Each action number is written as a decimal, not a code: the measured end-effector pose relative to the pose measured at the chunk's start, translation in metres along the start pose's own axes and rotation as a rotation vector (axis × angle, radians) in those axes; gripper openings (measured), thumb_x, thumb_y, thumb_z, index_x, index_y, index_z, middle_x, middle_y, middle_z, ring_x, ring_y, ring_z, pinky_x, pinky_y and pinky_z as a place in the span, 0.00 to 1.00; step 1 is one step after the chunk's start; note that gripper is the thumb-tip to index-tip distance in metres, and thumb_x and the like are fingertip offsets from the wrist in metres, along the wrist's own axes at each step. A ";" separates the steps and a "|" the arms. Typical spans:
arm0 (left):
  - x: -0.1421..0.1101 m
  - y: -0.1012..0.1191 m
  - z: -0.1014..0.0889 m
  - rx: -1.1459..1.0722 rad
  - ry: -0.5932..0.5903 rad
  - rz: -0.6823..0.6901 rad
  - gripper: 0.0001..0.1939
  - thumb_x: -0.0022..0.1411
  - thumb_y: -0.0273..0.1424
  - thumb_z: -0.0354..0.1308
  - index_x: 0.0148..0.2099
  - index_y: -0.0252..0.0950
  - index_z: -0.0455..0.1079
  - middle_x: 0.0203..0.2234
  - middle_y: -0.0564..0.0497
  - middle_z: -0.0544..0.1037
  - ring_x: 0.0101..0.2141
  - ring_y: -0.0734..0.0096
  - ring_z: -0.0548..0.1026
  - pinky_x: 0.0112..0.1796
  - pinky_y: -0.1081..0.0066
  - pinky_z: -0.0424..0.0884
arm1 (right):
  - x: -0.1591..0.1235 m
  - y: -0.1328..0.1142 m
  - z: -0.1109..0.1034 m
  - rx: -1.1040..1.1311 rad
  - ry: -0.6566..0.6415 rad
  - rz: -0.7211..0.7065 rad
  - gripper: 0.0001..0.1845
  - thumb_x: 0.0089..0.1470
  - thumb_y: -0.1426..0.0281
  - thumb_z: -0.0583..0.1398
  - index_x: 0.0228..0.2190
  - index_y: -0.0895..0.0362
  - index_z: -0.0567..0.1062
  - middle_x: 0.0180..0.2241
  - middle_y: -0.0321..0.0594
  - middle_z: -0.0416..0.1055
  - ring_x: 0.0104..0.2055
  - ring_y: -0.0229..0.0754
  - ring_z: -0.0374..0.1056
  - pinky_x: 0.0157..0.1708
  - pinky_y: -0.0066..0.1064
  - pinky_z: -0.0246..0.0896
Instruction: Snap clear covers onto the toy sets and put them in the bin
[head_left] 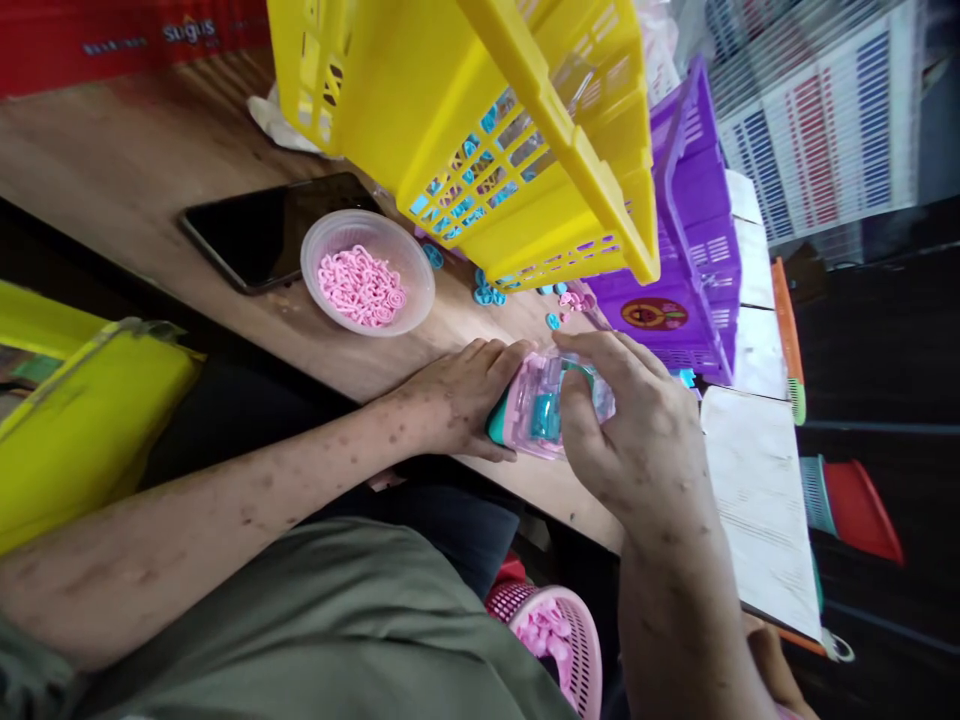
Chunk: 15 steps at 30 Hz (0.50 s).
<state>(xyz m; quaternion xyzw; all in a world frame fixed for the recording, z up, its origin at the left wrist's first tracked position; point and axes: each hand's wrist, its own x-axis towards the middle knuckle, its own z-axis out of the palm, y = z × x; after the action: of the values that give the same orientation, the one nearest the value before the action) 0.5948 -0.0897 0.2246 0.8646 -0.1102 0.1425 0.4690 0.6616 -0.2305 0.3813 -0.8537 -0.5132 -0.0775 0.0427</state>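
Note:
A small pink and clear plastic toy case [525, 405] with turquoise parts inside lies at the front edge of the wooden table. My left hand [469, 395] is closed around its left end, where a dark green piece shows beside the palm. From the right, my right hand [637, 430] grips the case with bent thumb and forefinger; its other fingers are curled and partly hidden. Left of the hands, a translucent bowl [420, 275] holds many small pink plastic pieces. Several small turquoise pieces [489, 290] and a few pink pieces [574, 302] lie loose beyond the case.
A big yellow basket [420, 130] overhangs the work area, with a purple basket [697, 240] to its right. A black phone [259, 230] lies by the bowl. White sheets [757, 500] cover the right side. Below the table is a pink basket [589, 640] with pink pieces.

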 end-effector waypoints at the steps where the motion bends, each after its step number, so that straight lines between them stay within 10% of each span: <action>1: 0.000 0.000 0.000 0.002 -0.005 0.000 0.61 0.54 0.44 0.84 0.76 0.32 0.50 0.67 0.31 0.72 0.65 0.35 0.74 0.65 0.45 0.71 | 0.000 0.000 0.000 -0.005 -0.007 0.007 0.16 0.71 0.69 0.56 0.53 0.55 0.80 0.52 0.50 0.84 0.55 0.59 0.82 0.54 0.51 0.77; 15: -0.004 -0.002 -0.003 -0.057 0.053 0.003 0.62 0.46 0.39 0.86 0.75 0.36 0.55 0.68 0.32 0.72 0.69 0.32 0.71 0.69 0.37 0.70 | -0.019 0.015 0.026 0.404 -0.021 0.209 0.19 0.76 0.62 0.53 0.61 0.51 0.75 0.62 0.48 0.78 0.69 0.55 0.71 0.71 0.56 0.65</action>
<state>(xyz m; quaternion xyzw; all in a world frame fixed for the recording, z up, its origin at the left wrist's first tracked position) 0.5916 -0.0863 0.2231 0.8466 -0.1031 0.1628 0.4962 0.6682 -0.2500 0.3528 -0.8771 -0.4275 0.0405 0.2151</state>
